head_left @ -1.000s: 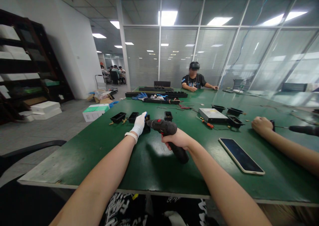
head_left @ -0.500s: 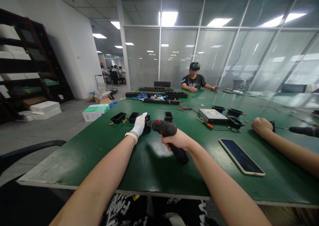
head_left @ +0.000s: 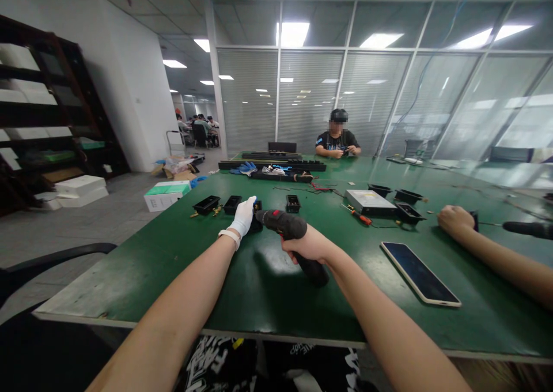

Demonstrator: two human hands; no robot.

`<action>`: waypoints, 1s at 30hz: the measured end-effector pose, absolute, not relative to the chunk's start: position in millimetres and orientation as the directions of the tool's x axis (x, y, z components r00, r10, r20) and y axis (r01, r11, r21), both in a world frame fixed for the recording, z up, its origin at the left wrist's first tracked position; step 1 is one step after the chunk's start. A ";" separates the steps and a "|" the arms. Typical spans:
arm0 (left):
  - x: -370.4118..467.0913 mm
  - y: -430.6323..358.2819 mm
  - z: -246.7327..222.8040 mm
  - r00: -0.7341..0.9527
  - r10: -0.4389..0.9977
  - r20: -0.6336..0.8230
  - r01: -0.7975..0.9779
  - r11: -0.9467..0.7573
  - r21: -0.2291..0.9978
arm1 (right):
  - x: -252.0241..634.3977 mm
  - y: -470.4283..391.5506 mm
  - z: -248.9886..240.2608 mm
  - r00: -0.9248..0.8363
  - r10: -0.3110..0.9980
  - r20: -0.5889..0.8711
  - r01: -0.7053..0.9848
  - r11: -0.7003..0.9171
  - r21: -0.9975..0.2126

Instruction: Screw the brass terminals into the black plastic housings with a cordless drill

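My left hand [head_left: 244,215], in a white glove, is closed around a black plastic box [head_left: 256,226] that it partly hides. In my right hand [head_left: 306,244] is a black cordless drill [head_left: 285,223] with a red mark, gripped by its handle. The drill's nose points left at the box; whether its bit touches is too small to tell. Left of my glove stand two more black boxes, one with an open top [head_left: 206,204] and another partly behind the hand [head_left: 233,203]. Small brass-coloured pieces [head_left: 216,209] lie between them. Beyond the drill is a further black box [head_left: 292,203].
On the right lie a phone [head_left: 420,274], an orange screwdriver [head_left: 362,218], a silver metal case [head_left: 370,202] and several black boxes [head_left: 408,212]. A co-worker's hand [head_left: 456,219] and drill [head_left: 527,229] work at the right edge. Another person [head_left: 337,138] sits across the green table [head_left: 173,265].
My hands and the drill hold nearly the same place. The person across the table has drawn an outstretched hand in, and both hands now meet at a dark object.
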State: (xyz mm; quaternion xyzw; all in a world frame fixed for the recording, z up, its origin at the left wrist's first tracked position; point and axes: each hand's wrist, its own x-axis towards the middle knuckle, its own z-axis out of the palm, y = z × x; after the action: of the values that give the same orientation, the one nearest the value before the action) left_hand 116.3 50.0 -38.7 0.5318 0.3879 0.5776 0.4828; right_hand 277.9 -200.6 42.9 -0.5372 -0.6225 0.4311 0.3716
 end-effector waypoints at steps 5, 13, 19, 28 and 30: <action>114.2 49.8 -40.4 0.032 0.974 0.224 -0.157 -0.217 0.963 | 276.4 -202.4 46.8 -0.156 0.988 -0.003 0.350 0.052 -0.935; 113.6 54.2 -42.2 0.032 0.967 0.254 -0.152 -0.246 0.957 | 276.4 -204.8 51.3 -0.170 0.985 -0.005 0.329 0.052 -0.943; 113.3 59.5 -46.1 0.042 0.968 0.246 -0.163 -0.237 0.958 | 277.3 -202.6 46.2 -0.164 0.986 0.000 0.311 0.052 -0.949; 114.3 63.3 -47.5 0.031 0.956 0.291 -0.139 -0.284 0.949 | 277.5 -202.1 46.0 -0.180 0.984 0.012 0.261 0.060 -0.963; 114.4 62.4 -47.1 0.036 0.964 0.265 -0.161 -0.256 0.953 | 277.7 -201.9 45.8 -0.180 0.984 0.009 0.260 0.057 -0.964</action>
State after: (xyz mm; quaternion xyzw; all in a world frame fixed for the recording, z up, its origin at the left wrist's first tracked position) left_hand 114.4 62.4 -47.1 0.5352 0.3749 0.5844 0.4812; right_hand 277.7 -201.9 45.8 -0.5073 -0.6129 0.4630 0.3906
